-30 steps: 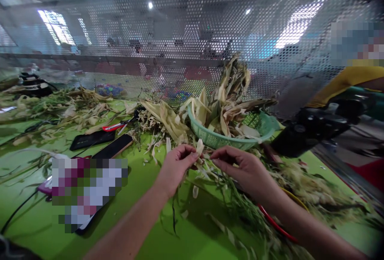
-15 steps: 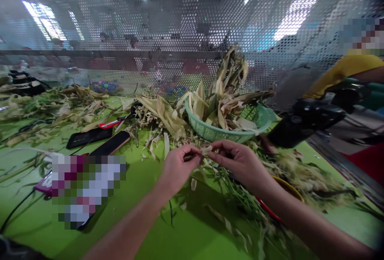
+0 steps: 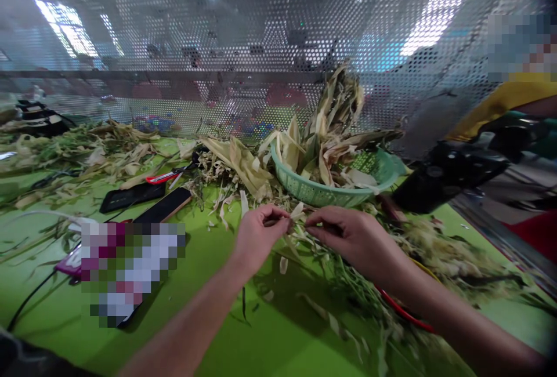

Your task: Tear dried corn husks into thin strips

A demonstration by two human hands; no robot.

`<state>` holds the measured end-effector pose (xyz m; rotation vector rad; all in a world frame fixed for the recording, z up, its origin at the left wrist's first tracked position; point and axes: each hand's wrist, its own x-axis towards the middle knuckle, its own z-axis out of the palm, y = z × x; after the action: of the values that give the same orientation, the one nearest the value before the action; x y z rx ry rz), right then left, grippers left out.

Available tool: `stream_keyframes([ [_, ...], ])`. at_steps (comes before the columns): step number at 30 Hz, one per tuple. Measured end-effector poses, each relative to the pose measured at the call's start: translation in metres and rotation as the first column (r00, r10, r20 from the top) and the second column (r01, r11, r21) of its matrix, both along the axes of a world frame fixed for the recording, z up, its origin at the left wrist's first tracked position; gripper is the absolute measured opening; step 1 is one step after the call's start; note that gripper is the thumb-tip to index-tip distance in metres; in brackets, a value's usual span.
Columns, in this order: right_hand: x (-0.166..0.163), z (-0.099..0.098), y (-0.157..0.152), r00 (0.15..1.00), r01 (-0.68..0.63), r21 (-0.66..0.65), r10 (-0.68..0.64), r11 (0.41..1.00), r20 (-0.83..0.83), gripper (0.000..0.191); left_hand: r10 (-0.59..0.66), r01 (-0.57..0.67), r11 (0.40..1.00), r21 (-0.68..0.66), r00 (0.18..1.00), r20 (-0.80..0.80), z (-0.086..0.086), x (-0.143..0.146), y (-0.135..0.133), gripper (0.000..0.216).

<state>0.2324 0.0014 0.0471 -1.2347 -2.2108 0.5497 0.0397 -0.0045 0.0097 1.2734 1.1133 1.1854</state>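
My left hand (image 3: 261,235) pinches a small pale strip of dried corn husk (image 3: 297,212) that sticks up from its fingertips. Just to the right, my right hand (image 3: 354,240) has thumb and forefinger closed together, a small gap away from the strip. Whatever its fingertips hold, if anything, is too small to make out. Behind both hands stands a green plastic basket (image 3: 322,190) filled with dry corn husks (image 3: 333,133). Loose husk scraps and green stems (image 3: 348,284) lie beneath my hands and right forearm.
On the left lie two dark phones (image 3: 163,206) (image 3: 130,196), a red cutter (image 3: 163,178) and a purple item with a cable (image 3: 72,264). A perforated metal screen (image 3: 243,46) closes off the back. At right are a black jointed fixture (image 3: 450,171) and a person's yellow sleeve (image 3: 491,107).
My right hand has drawn slightly right, away from my left fingertips. The pale husk strip, earlier between both hands, now stands up from my left fingers. The view has shifted slightly.
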Motion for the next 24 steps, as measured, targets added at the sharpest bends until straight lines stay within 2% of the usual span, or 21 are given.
stream_keyframes([
  [6, -0.003, 0.006, -0.007, 0.993, -0.113, 0.161, 0.106, 0.98, 0.05, 0.014, 0.017, -0.017, 1.0, 0.004, 0.983, -0.181, 0.006, 0.003, -0.004, 0.009],
  [11, -0.005, 0.004, -0.008, 0.977, -0.208, 0.248, 0.188, 0.946, 0.103, 0.015, 0.025, -0.006, 0.998, 0.064, 0.953, -0.302, 0.003, 0.002, -0.004, 0.01],
  [14, -0.005, 0.004, -0.007, 0.975, -0.222, 0.268, 0.205, 0.938, 0.09, 0.014, 0.021, 0.01, 0.995, 0.094, 0.945, -0.326, 0.001, 0.002, -0.004, 0.009],
  [17, -0.003, 0.005, -0.004, 0.982, -0.188, 0.213, 0.189, 0.959, 0.018, 0.013, -0.047, 0.08, 0.992, 0.095, 0.949, -0.313, 0.002, 0.003, -0.006, 0.008],
  [20, -0.001, 0.006, 0.0, 0.986, -0.119, 0.098, 0.129, 0.988, -0.103, 0.01, -0.173, 0.196, 0.977, 0.081, 0.958, -0.228, 0.004, 0.003, -0.008, 0.007],
  [22, 0.001, 0.006, 0.004, 0.976, -0.091, -0.034, 0.082, 0.995, -0.201, 0.009, -0.245, 0.256, 0.965, 0.064, 0.96, -0.135, 0.005, 0.003, -0.009, 0.006],
  [24, 0.002, 0.006, 0.008, 0.952, -0.118, -0.209, 0.051, 0.971, -0.301, 0.014, -0.292, 0.293, 0.955, 0.035, 0.956, -0.027, 0.005, 0.002, -0.009, 0.007],
])
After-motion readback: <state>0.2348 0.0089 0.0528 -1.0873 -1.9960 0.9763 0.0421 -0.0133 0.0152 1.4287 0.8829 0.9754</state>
